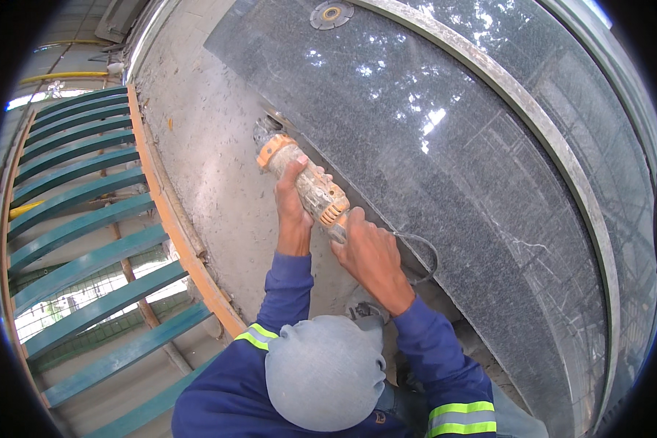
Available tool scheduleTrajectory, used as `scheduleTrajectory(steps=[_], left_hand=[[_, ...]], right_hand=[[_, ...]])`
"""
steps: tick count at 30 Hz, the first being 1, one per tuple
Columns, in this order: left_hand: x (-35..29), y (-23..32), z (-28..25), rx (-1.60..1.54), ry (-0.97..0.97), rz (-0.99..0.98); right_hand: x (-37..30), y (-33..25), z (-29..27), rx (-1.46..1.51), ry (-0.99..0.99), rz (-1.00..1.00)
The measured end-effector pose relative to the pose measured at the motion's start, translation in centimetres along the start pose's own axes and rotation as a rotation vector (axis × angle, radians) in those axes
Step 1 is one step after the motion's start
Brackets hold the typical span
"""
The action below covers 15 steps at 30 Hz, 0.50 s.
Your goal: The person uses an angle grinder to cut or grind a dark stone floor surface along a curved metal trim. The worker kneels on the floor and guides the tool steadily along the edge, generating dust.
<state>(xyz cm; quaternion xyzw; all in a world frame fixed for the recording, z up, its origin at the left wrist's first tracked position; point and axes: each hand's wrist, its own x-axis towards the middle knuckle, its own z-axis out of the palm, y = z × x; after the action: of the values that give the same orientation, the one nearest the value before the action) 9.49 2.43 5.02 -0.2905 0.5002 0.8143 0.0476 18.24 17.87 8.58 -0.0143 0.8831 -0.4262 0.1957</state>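
An orange and grey angle grinder (315, 188), coated in pale dust, is held in both my hands. My left hand (293, 204) is wrapped round the middle of its body, the thumb on top. Around its rear end my right hand (373, 257) is closed. The grinder's head (267, 130) points away from me, at the edge of a dark polished stone slab (445, 190). A thin disc edge shows there, partly hidden by the guard. From near my right hand a grey cable (436, 255) loops over the slab's edge.
A round segmented cutting disc (331, 14) lies on the slab's far end. A pale raised stone strip (533, 109) curves along the slab's right side. To the left, a railing of green bars (95, 219) with an orange frame (175, 226) borders the dusty concrete floor (212, 139).
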Motion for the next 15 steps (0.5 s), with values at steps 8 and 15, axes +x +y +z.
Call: scheduleTrajectory(steps=[8,15], left_hand=[[-0.4,0.2,0.0,-0.019,0.001,-0.005],[-1.6,0.3,0.6,0.005,0.008,-0.007]], right_hand=[[-0.3,-0.4,-0.1,0.001,-0.016,0.027],[-1.2,-0.4,-0.7,0.036,-0.024,0.048]])
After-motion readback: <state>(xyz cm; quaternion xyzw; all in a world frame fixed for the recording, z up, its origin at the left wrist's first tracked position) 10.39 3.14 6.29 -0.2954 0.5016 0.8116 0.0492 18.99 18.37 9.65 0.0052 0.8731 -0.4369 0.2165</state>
